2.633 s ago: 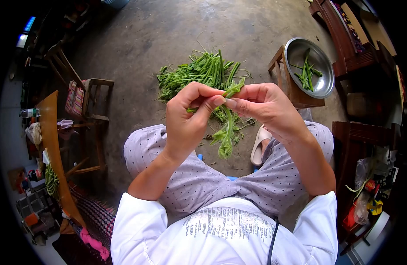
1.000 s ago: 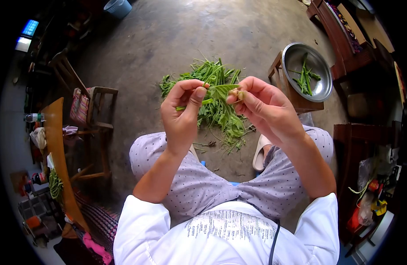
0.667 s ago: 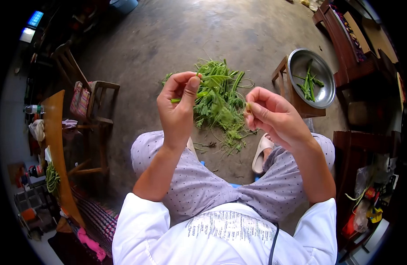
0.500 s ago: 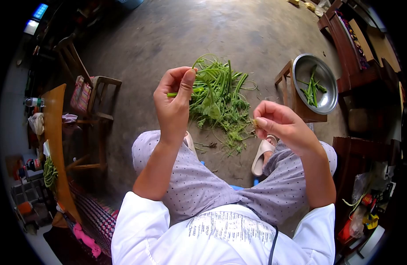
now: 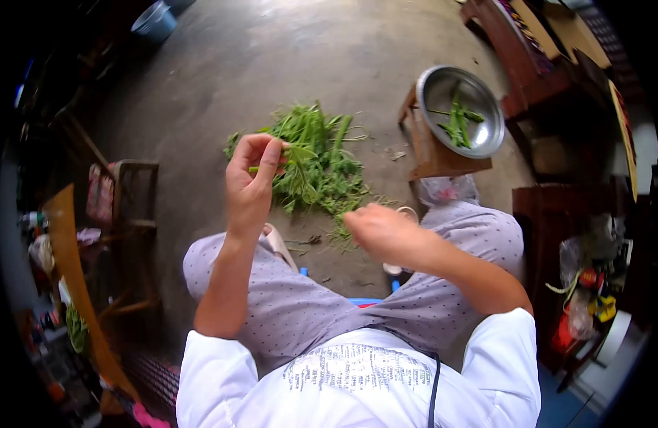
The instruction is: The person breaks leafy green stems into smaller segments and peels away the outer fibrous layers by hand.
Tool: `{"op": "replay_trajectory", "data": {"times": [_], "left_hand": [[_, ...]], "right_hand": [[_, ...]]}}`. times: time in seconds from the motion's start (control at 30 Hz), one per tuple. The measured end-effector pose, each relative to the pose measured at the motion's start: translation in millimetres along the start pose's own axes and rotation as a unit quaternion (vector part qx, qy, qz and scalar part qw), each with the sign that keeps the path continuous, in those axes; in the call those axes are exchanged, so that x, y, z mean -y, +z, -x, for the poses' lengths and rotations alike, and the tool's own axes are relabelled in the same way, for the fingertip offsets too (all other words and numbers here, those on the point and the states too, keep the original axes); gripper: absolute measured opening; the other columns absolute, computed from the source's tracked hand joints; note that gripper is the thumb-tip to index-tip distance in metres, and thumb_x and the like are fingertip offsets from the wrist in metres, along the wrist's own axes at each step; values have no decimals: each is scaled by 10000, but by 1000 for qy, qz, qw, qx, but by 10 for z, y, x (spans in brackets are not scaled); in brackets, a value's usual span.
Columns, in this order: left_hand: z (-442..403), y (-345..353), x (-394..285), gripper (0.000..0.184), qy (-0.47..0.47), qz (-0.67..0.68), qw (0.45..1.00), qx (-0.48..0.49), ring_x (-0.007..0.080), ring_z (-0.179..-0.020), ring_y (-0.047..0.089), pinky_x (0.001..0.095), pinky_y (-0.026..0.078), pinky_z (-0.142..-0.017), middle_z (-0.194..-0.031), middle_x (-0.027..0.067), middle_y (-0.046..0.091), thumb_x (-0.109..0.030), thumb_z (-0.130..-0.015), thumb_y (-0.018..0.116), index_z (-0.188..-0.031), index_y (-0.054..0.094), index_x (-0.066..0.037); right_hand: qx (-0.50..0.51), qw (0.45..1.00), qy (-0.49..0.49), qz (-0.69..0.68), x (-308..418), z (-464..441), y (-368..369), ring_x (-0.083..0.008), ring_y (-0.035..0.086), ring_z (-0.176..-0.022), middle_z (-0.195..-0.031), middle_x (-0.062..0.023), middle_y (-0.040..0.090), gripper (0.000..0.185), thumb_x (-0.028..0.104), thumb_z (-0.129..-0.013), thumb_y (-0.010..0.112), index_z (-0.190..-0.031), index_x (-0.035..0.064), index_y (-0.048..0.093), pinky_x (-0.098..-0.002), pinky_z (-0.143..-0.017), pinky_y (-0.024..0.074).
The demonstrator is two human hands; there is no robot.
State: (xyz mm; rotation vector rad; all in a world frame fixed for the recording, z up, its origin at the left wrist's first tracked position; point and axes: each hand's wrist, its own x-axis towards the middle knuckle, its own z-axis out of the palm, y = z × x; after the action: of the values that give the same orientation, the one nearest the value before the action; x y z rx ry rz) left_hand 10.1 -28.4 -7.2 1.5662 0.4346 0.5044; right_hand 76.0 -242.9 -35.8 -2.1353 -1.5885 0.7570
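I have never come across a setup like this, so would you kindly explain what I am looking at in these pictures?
There is no machine here, just a person working with two bare hands. Every picture comes from one camera worn on that person's head, looking forward and down, so the knees and arms show below. In the latest one, the left hand pinches a green leafy sprig. The right hand is blurred with its back turned up, so I cannot tell whether it holds anything. A heap of greens lies on the floor ahead. To the right, a metal basin on a wooden stool holds some green stems.
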Motion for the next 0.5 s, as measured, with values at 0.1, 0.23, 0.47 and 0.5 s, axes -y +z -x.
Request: {"op": "replay_trajectory", "data": {"times": [0.1,0.23,0.47,0.5], "left_hand": [[-95,372,48,165,-30,21,997,62,60,-773,551,211,457,-685,-887,6,617,-206,-939,550,-977,574,-47],[-398,1157,3,196,-16,71,984,160,84,-820,571,227,477,-692,-946,33,605,-204,-920,575,-1017,571,-34],[-1155,2682,670,388,-155,33,948,277,182,-978,588,287,516,-827,-1158,147,542,-193,-885,622,-1203,507,-2],[-1165,2751,706,444,-195,-96,935,279,199,-1018,580,296,516,-844,-1203,163,521,-193,-878,632,-1247,483,4]], "right_hand": [[14,997,-21,66,-31,58,141,-308,557,-848,-852,-136,572,201,44,-697,607,-877,12,523,-379,-756,457],[70,983,-41,165,-119,35,413,-249,574,-861,-864,-107,561,222,60,-693,614,-900,13,552,-315,-761,477],[13,997,-46,53,-133,201,250,-289,610,-857,-879,-133,556,203,73,-665,662,-832,0,573,-343,-693,518],[14,998,-43,51,-154,201,253,-289,610,-857,-879,-133,556,203,73,-665,662,-832,0,573,-343,-693,518]]}}
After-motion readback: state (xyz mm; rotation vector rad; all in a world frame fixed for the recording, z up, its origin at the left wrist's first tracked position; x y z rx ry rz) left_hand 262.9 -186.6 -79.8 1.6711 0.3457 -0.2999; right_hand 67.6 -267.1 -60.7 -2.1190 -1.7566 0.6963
